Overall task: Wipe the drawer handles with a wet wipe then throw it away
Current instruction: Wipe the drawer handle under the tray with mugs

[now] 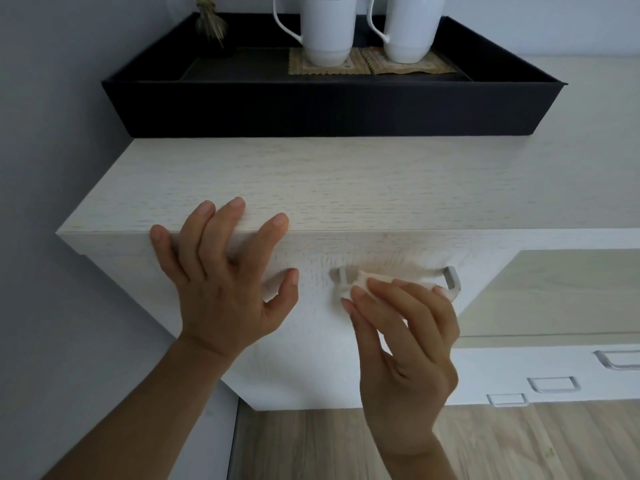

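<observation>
A pale wooden cabinet (346, 188) fills the middle of the view. Its top drawer carries a silver bar handle (452, 277). My right hand (405, 344) presses a folded white wet wipe (353, 284) against the left part of that handle, fingers closed on the wipe. My left hand (225, 271) rests on the cabinet's front top edge to the left, fingers spread and holding nothing. Most of the handle's middle is hidden behind the wipe and my fingers.
A black tray (332, 105) sits at the back of the cabinet top with two white mugs (327, 26) on woven mats. More silver handles (616, 362) show on lower drawers at the right. Wood floor (346, 445) lies below, a grey wall (52, 133) at left.
</observation>
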